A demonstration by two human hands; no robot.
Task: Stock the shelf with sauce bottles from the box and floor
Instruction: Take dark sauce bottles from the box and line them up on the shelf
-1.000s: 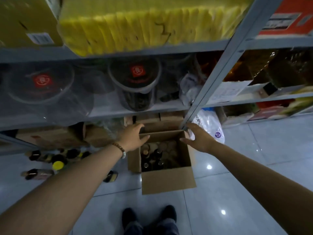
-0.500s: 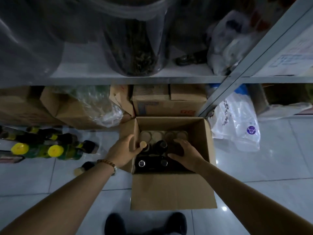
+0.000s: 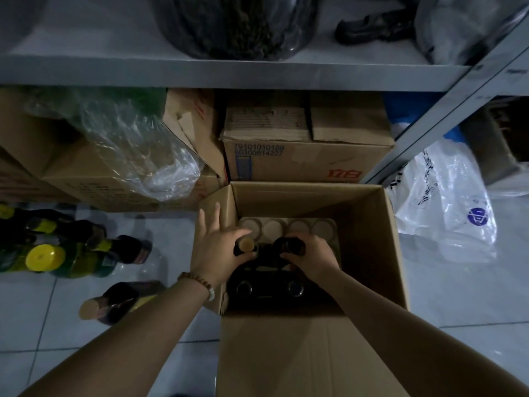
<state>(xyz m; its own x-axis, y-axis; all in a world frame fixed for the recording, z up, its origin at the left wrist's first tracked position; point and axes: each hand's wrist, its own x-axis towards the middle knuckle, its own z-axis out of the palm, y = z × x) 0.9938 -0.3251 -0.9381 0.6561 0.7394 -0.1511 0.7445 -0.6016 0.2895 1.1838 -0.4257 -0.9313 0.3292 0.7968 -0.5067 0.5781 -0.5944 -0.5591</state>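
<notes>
An open cardboard box [image 3: 369, 253] stands on the floor below me with dark sauce bottles inside. My left hand [image 3: 217, 250] pinches the tan-capped neck of one bottle [image 3: 245, 245] at the box's left side, its other fingers stretched over the box wall. My right hand [image 3: 310, 253] grips the neck of a second dark bottle [image 3: 289, 245]. Two more bottles with dark caps [image 3: 269, 287] stand in the near row. An empty cardboard divider [image 3: 286, 227] shows behind them. Several bottles lie on the floor at the left, some yellow-capped [image 3: 43, 257], one brown [image 3: 114, 302].
A grey metal shelf [image 3: 229, 73] runs above, holding a big clear jar of dark contents [image 3: 237, 24]. Under it sit closed cartons [image 3: 300, 150] and crumpled clear plastic [image 3: 137, 147]. A slanted shelf post [image 3: 446, 121] and a white plastic bag [image 3: 446, 202] are at the right.
The view has dropped closer to the box. Both hands went from the box's rim down inside it and closed on two bottle necks.
</notes>
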